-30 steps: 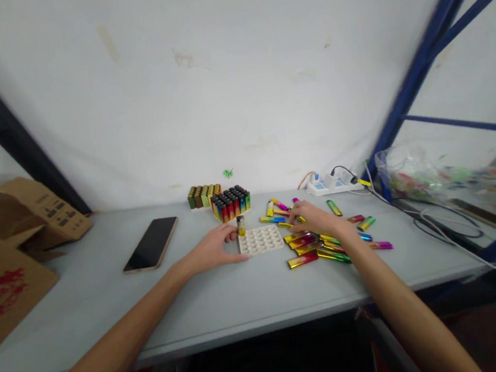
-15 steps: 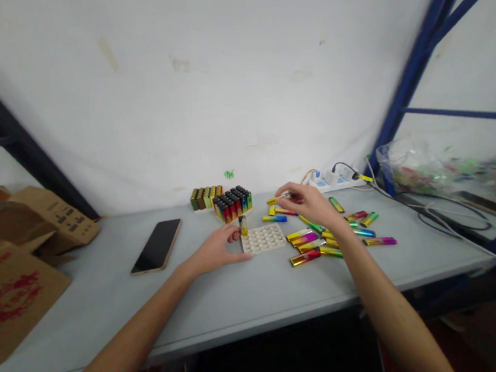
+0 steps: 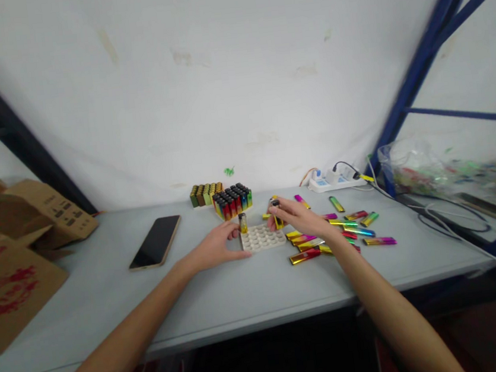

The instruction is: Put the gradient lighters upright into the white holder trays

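Your left hand [image 3: 216, 246] lies at the left side of a white, shallow rectangular tray with rows of round holes [image 3: 263, 238]; thumb and forefinger are spread apart, the thumb along the front left corner, the other fingers bent near the back left corner. Whether they press on the tray, cannot tell. A slim upright piece, yellow at the base with a dark metallic top [image 3: 243, 224], stands at that back left corner, just beside your left fingertips. Your right hand [image 3: 295, 213] is over the right part of the tray, fingers closed on a slim, shiny yellow piece with a black end [image 3: 278, 221], held roughly upright; whether its base touches the tray is hidden. The tray lies flat on the pale grey counter [image 3: 225, 299]. To its right, partly beneath your right forearm: a loose scatter of slim, glossy metallic pieces in gold, red, green, blue and magenta [image 3: 305, 256], lying on their sides, some overlapping. Behind the tray: a packed block of upright multicoloured pieces with black tops [image 3: 233, 202], and beside it a packed block of green and gold pieces [image 3: 206, 195]. Well to your left, a black-screened phone [image 3: 156, 242] lies flat, near a brown cardboard box [image 3: 15, 284].
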`<state>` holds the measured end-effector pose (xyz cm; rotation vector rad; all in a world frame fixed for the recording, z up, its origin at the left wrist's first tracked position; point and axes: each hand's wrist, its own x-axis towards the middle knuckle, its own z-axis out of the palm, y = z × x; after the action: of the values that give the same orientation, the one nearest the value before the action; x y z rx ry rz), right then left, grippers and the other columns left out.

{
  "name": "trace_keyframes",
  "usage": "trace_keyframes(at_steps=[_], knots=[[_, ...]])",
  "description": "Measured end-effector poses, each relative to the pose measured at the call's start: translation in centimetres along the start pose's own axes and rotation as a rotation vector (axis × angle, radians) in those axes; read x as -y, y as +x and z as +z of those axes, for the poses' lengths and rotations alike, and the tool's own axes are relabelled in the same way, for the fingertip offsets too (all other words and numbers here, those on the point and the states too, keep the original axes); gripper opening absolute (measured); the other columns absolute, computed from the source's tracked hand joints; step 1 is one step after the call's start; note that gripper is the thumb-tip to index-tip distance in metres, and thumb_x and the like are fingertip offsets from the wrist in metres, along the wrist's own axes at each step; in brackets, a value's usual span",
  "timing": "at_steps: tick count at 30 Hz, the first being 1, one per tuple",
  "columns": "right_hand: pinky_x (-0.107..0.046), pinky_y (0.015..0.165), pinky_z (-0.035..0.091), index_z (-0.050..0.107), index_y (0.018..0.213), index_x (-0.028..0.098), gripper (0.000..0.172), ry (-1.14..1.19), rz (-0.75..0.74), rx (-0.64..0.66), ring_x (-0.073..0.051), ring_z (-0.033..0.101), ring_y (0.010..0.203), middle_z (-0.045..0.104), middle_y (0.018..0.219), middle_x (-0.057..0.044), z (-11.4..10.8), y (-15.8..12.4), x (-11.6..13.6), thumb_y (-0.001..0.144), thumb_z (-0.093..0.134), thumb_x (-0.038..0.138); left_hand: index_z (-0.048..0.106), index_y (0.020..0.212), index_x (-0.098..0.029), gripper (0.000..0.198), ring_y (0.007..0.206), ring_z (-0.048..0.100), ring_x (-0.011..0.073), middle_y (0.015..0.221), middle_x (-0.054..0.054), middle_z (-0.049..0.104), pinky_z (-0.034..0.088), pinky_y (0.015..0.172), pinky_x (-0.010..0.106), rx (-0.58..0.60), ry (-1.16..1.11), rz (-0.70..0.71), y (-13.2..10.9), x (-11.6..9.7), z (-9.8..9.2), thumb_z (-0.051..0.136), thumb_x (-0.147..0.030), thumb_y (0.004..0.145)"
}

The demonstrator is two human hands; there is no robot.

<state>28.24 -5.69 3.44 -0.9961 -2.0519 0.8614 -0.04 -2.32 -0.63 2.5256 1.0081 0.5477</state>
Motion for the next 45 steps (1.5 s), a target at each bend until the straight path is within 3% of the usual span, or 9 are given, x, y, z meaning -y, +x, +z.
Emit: trace_keyframes(at_steps=[3,6,9,12,19,26,31,37,45], knots=[[-0.029,0.071,0.050,0.055,0.097,0.022,0.041,0.065,0.037,-0.066,-0.015,0.060,0.070,0.060,0.074,0.002,0.2,-0.2,-0.1,0.102,0.046,0.062,0.058,0.094,-0.019,0.053,0.085,0.056,0.0224,0.093,0.003,0.057,0.044,0.076,0.032,0.002,0.001,0.002,0.0,-0.3,-0.1,0.078,-0.064,0.074],[-0.024,0.052,0.039,0.056,0.095,0.022,0.049,0.193,0.131,-0.164,-0.012,0.045,0.055,0.044,0.067,0.006,0.3,-0.1,0.0,0.098,0.044,0.070,0.058,0.093,-0.018,0.054,0.085,0.056,0.0223,0.092,0.003,0.057,0.044,0.076,0.032,0.001,0.006,0.007,0.1,-0.4,-0.1,0.077,-0.065,0.074],[-0.022,0.044,0.022,0.050,0.075,0.022,0.057,0.350,0.251,-0.229,-0.010,0.027,0.048,0.030,0.060,0.007,0.5,0.3,0.3,0.098,0.037,0.072,0.058,0.095,-0.019,0.054,0.085,0.056,0.0224,0.093,0.003,0.057,0.044,0.076,0.031,0.002,0.002,0.012,0.1,-0.4,-0.2,0.077,-0.065,0.074],[-0.024,0.044,0.017,0.039,0.061,0.022,0.053,0.367,0.322,-0.328,-0.009,0.022,0.045,0.026,0.054,0.007,0.6,0.5,0.8,0.100,0.037,0.058,0.058,0.094,-0.019,0.054,0.085,0.056,0.0224,0.093,0.003,0.057,0.044,0.075,0.031,0.000,0.008,0.003,0.1,-0.4,-0.2,0.078,-0.065,0.074],[-0.025,0.046,0.022,0.034,0.052,0.023,0.044,0.237,0.341,-0.385,-0.010,0.026,0.044,0.031,0.048,0.005,1.0,0.3,1.2,0.096,0.035,0.030,0.056,0.090,-0.020,0.054,0.083,0.056,0.0220,0.091,0.003,0.057,0.044,0.074,0.031,-0.007,0.014,0.006,0.1,-0.4,-0.2,0.076,-0.067,0.073],[-0.025,0.047,0.025,0.042,0.058,0.022,0.048,0.226,0.333,-0.393,-0.011,0.029,0.047,0.032,0.052,0.005,1.3,0.6,0.4,0.100,0.035,0.045,0.058,0.091,-0.020,0.053,0.083,0.056,0.0217,0.091,0.003,0.058,0.043,0.074,0.030,-0.014,0.003,0.018,0.1,-0.2,-0.1,0.076,-0.066,0.073],[-0.025,0.056,0.039,0.063,0.089,0.020,0.054,0.119,0.169,-0.353,-0.014,0.046,0.059,0.046,0.066,0.003,1.4,0.5,-0.5,0.100,0.037,0.067,0.058,0.092,-0.020,0.056,0.085,0.057,0.0225,0.093,0.003,0.058,0.044,0.075,0.031,-0.011,-0.003,0.012,0.1,-0.3,-0.1,0.076,-0.068,0.073],[-0.032,0.083,0.053,0.064,0.099,0.021,0.037,-0.036,0.039,-0.251,-0.020,0.071,0.089,0.076,0.095,-0.007,2.5,0.6,0.0,0.097,0.058,0.057,0.060,0.093,-0.020,0.057,0.086,0.058,0.0232,0.095,0.004,0.061,0.046,0.076,0.032,-0.028,-0.031,0.004,0.0,-0.3,0.1,0.076,-0.069,0.071],[-0.028,0.069,0.047,0.060,0.091,0.020,0.025,-0.329,0.134,-0.235,-0.021,0.073,0.071,0.078,0.077,-0.006,5.5,2.8,1.1,0.101,0.061,0.043,0.057,0.092,-0.020,0.055,0.087,0.059,0.0245,0.094,0.004,0.061,0.047,0.078,0.034,-0.035,-0.001,0.006,-0.1,-0.2,0.2,0.076,-0.068,0.072]])
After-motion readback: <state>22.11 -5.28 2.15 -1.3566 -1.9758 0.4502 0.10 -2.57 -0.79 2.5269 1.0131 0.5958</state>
